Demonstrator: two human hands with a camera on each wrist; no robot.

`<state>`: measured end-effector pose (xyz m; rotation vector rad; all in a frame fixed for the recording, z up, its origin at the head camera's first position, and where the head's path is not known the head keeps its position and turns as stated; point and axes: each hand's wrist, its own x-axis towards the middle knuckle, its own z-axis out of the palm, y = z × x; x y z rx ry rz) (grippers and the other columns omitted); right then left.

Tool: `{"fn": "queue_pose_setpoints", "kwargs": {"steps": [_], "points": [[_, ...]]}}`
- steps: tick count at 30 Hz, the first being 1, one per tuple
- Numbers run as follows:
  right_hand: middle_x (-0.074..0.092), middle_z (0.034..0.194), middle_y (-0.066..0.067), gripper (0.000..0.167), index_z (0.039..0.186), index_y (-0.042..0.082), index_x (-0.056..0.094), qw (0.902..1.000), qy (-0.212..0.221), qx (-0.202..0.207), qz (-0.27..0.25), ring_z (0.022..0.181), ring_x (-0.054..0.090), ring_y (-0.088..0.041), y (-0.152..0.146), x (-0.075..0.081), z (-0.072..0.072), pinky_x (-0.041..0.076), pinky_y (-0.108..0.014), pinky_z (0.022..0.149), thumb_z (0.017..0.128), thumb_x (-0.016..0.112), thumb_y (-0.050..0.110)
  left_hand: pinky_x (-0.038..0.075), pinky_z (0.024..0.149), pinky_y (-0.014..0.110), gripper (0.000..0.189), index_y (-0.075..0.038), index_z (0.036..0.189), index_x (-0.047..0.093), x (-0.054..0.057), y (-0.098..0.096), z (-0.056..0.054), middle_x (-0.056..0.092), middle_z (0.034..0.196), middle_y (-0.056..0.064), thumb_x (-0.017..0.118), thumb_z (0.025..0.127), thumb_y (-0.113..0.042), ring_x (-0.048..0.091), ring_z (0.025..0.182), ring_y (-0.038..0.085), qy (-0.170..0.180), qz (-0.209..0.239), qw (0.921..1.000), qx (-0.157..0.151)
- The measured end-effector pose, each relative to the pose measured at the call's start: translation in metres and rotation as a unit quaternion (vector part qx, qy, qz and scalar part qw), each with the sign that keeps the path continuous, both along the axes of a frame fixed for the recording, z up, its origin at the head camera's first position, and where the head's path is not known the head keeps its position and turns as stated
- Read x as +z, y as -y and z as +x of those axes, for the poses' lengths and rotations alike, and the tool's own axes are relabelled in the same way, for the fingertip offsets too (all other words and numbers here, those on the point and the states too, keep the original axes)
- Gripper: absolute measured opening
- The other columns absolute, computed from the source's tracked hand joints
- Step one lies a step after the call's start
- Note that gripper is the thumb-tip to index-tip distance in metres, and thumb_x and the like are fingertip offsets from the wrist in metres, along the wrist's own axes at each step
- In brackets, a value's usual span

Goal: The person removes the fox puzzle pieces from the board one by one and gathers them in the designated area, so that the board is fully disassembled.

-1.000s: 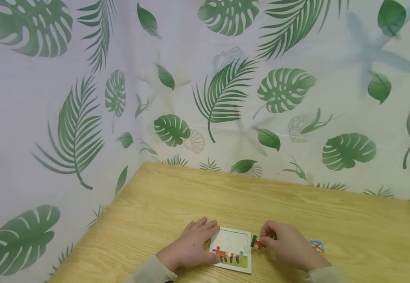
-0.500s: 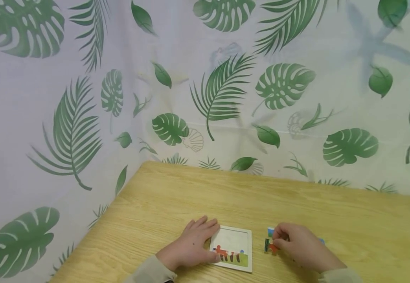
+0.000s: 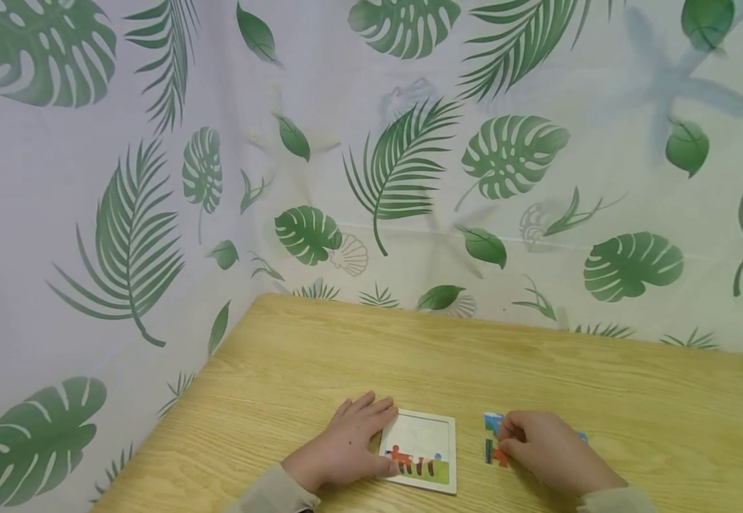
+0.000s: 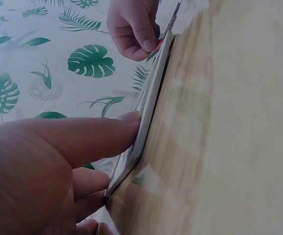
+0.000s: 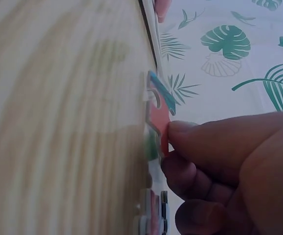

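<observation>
My left hand lies with spread, straight fingers on the left side of a small white jigsaw tray. Its thumb presses on the tray's lower left part, as the left wrist view also shows. Along the tray's bottom sits a filled strip with red, dark stripes and green. To the right, my right hand pinches a red and dark green puzzle piece between thumb and forefinger. In the right wrist view that piece stands tilted near the tabletop. A blue and green puzzle piece lies just beyond the fingertips.
Another blue-edged puzzle piece shows partly behind the right hand. Several pieces sit close together low in the right wrist view. The wooden table meets a leaf-patterned cloth at its back and left.
My right hand has drawn the red and dark green piece away from the tray's right edge, rightward and slightly nearer. The left hand and the tray have stayed put.
</observation>
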<state>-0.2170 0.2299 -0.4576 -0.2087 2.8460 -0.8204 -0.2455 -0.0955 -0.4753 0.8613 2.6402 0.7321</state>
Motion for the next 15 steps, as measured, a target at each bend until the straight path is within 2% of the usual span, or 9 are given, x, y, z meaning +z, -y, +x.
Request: {"fn": "queue_pose_setpoints", "kwargs": {"steps": [15], "points": [[0.058, 0.073, 0.013, 0.017, 0.082, 0.023, 0.061, 0.9987, -0.031, 0.035, 0.020, 0.068, 0.050, -0.011, -0.0037, -0.0037, 0.0020, 0.043, -0.031, 0.067, 0.095, 0.071, 0.016, 0.008, 0.120, 0.060, 0.086, -0.013, 0.157, 0.039, 0.0013, 0.0003, 0.0000, 0.028, 0.164, 0.000, 0.074, 0.088, -0.050, 0.014, 0.153, 0.029, 0.005, 0.003, 1.0000, -0.001]]}}
